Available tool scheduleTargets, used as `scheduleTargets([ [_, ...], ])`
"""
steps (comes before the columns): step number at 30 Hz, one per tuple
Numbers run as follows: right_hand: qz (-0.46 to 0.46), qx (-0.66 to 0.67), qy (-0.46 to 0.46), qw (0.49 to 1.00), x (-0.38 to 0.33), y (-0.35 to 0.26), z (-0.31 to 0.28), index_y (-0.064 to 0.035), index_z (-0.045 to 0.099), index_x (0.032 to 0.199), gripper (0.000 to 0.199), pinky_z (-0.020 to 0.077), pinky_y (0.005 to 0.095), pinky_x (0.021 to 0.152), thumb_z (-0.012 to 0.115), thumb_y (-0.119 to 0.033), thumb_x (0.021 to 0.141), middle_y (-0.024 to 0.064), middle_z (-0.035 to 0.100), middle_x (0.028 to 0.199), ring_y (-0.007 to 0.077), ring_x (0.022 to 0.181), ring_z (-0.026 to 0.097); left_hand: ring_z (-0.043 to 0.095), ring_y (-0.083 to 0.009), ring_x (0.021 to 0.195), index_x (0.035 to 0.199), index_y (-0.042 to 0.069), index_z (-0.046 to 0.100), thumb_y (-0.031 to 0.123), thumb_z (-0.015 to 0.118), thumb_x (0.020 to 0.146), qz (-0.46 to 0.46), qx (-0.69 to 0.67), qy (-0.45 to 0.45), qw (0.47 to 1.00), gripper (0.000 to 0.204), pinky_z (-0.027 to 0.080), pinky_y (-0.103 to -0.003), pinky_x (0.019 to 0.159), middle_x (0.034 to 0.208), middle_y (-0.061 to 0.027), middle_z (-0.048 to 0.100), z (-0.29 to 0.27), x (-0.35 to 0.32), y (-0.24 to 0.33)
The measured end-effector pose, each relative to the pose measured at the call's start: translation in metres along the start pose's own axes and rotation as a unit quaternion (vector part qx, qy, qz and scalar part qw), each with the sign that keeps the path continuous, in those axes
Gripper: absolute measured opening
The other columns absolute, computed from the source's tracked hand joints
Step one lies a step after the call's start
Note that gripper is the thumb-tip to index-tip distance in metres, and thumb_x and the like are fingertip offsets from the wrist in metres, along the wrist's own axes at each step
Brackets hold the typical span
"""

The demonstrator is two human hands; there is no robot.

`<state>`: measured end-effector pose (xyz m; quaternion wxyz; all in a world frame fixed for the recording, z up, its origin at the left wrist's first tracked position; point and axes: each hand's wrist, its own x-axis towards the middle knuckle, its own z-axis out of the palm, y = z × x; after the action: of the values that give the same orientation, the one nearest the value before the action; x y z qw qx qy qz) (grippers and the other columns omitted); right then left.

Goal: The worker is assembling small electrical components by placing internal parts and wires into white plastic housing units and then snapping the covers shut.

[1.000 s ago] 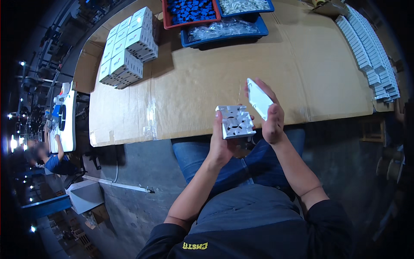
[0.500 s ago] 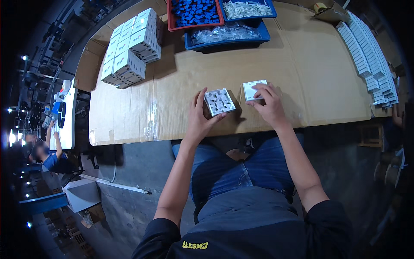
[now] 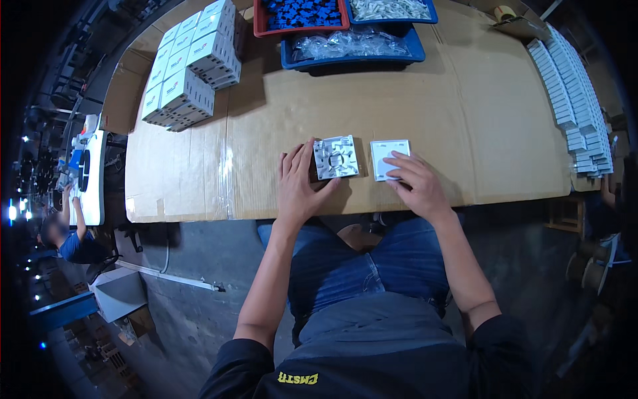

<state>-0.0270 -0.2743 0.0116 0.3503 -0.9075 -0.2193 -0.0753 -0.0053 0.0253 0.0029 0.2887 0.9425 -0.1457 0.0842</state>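
Head view | left hand (image 3: 299,189) flat, open, beside base (image 3: 335,157) | right hand (image 3: 415,183) fingers pressing cover (image 3: 389,156) on desk (image 3: 465,120) | likely light, rigid plastic; pinch edges

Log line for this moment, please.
left hand: flat beside grey square part | right hand: fingers on white cover plate | both parts on cardboard-covered table

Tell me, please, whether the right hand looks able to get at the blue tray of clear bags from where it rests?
Probably yes. The right hand lies on the white cover plate, and the bare cardboard table top between it and the blue tray holds nothing in the way, though it would take a long forward stretch.
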Motion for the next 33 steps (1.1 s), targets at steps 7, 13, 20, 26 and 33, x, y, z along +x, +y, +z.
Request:
scheduleTargets([
  [7, -0.010, -0.005, -0.010, 1.000, 0.006, -0.001, -0.007, -0.0025, 0.075, 0.096, 0.015, 0.0464, 0.0471, 0.114, 0.081, -0.007, 0.083, 0.0082, 0.073, 0.129, 0.0290, 0.131, 0.062, 0.044, -0.0323, 0.144, 0.156, 0.007, 0.044, 0.046, 0.079, 0.081, -0.014, 0.021, -0.013, 1.000, 0.092, 0.021, -0.053, 0.126, 0.148, -0.0122, 0.057, -0.005, 0.005, 0.008],
  [13, -0.006, -0.066, 0.060, 0.996, 0.058, 0.026, -0.042, -0.0043, 0.075, 0.105, 0.017, 0.0515, 0.0464, 0.105, 0.077, -0.011, 0.089, 0.0103, 0.074, 0.120, 0.0309, 0.117, 0.068, 0.044, -0.0301, 0.144, 0.155, 0.008, 0.046, 0.046, 0.080, 0.080, -0.016, 0.020, -0.008, 1.000, 0.090, 0.020, -0.051, 0.126, 0.150, -0.0097, 0.056, -0.007, 0.007, 0.009],
  [20, 0.141, -0.121, 0.040, 0.982, 0.215, 0.104, -0.078, -0.0079, 0.073, 0.111, 0.020, 0.0554, 0.0441, 0.087, 0.072, -0.017, 0.092, 0.0127, 0.075, 0.113, 0.0337, 0.103, 0.071, 0.044, -0.0309, 0.144, 0.152, 0.006, 0.049, 0.047, 0.082, 0.080, -0.030, 0.019, 0.000, 0.999, 0.089, 0.023, -0.050, 0.125, 0.151, -0.0083, 0.056, -0.009, 0.007, 0.011],
  [26, 0.092, -0.297, -0.064, 0.948, 0.273, 0.160, -0.067, -0.0086, 0.075, 0.101, 0.018, 0.0518, 0.0475, 0.091, 0.077, -0.015, 0.084, 0.0122, 0.075, 0.101, 0.0332, 0.101, 0.070, 0.046, -0.0297, 0.143, 0.151, 0.006, 0.049, 0.047, 0.082, 0.080, -0.024, 0.016, 0.010, 1.000, 0.088, 0.023, -0.050, 0.126, 0.148, -0.0097, 0.058, -0.007, 0.009, 0.012],
  [33, 0.127, -0.325, -0.057, 0.935, 0.282, 0.160, -0.053, -0.0115, 0.075, 0.095, 0.011, 0.0491, 0.0480, 0.097, 0.071, -0.018, 0.087, 0.0095, 0.075, 0.098, 0.0302, 0.101, 0.070, 0.046, -0.0297, 0.143, 0.151, 0.006, 0.050, 0.049, 0.081, 0.081, -0.022, 0.026, 0.013, 0.999, 0.088, 0.023, -0.050, 0.125, 0.148, -0.0098, 0.058, -0.009, 0.006, 0.011],
])
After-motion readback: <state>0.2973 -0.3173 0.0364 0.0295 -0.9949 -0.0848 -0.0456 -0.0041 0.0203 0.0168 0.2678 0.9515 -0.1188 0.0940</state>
